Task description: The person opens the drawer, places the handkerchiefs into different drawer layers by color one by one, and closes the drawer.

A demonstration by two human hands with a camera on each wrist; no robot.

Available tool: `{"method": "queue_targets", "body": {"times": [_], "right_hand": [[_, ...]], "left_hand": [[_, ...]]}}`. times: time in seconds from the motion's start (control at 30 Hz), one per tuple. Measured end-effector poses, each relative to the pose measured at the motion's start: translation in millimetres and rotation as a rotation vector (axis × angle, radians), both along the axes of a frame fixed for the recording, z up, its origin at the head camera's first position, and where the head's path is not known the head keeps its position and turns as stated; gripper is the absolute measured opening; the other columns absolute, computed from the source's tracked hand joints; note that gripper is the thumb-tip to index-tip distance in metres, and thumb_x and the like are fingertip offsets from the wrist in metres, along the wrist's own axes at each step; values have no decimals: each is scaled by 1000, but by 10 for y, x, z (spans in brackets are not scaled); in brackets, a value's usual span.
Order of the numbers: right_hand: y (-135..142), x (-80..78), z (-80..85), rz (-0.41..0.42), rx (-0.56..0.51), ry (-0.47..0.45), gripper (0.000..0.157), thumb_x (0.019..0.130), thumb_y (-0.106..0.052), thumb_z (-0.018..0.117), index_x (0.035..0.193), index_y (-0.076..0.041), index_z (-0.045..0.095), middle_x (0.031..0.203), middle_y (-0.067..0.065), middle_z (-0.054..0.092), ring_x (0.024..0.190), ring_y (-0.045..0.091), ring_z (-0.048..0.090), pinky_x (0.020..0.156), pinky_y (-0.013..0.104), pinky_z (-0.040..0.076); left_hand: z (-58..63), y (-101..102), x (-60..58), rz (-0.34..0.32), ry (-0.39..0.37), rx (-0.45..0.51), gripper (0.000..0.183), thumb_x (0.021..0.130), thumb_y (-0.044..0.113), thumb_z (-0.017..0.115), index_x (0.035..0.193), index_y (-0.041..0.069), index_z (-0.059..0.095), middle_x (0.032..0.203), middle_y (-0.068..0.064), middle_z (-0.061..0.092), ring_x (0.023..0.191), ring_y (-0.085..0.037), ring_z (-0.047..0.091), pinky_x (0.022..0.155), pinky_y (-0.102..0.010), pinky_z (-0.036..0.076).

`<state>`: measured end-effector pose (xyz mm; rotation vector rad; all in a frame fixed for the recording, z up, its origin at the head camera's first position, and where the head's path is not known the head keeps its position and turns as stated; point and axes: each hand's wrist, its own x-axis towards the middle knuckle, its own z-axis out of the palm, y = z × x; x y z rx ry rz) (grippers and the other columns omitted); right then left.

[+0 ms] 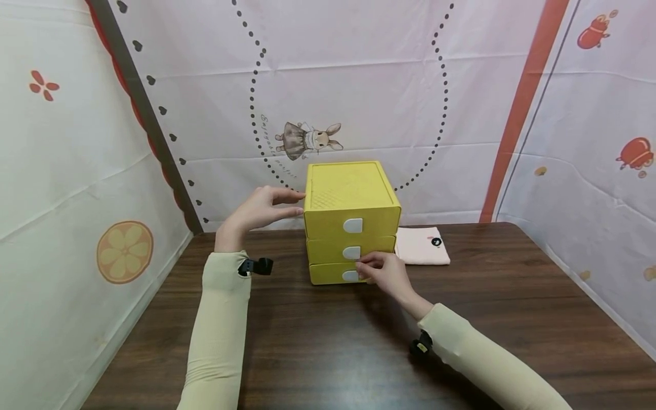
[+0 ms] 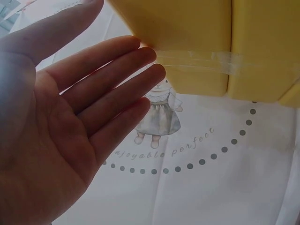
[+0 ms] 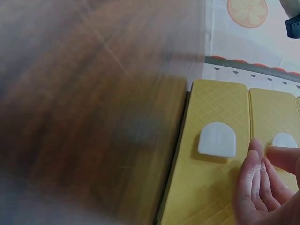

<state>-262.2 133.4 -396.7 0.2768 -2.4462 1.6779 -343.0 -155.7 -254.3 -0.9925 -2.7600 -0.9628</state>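
A yellow drawer box [image 1: 353, 185] with three stacked drawers stands on the table; each front has a white rounded handle. My left hand [image 1: 263, 209] is beside the box's upper left edge, fingers stretched toward it. In the left wrist view, clear tape [image 2: 201, 61] runs across the box's side. In front of the lower drawers is my right hand [image 1: 385, 274], its fingers loosely bent and thumb apart from them. The right wrist view has its fingertips between the bottom handle [image 3: 217, 139] and the middle handle [image 3: 284, 140], with nothing held. All three drawers look pushed in.
A pale pink flat item [image 1: 422, 246] with a round black mark lies right of the box on the dark wood table [image 1: 297, 347]. Printed white cloth [image 1: 359, 102] hangs behind the table and along both sides.
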Motion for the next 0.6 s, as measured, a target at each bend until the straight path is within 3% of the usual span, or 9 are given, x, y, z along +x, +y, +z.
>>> {"method": "queue_targets", "body": {"times": [0.2, 0.6], "right_hand": [[39, 33, -58, 0, 23, -48, 15, 84, -11, 71, 93, 2, 72, 78, 16, 72, 67, 21, 70, 58, 33, 58], [66, 55, -137, -11, 93, -161, 15, 83, -13, 73, 93, -2, 73, 82, 18, 72, 67, 21, 70, 60, 35, 59]], "left_hand": [[6, 5, 0, 0, 0, 6, 53, 85, 49, 66, 128, 18, 61, 129, -3, 61, 120, -20, 56, 102, -42, 44], [19, 7, 10, -3, -3, 0, 52, 86, 46, 66, 129, 18, 60, 130, -7, 61, 121, -21, 55, 103, -43, 43]]}}
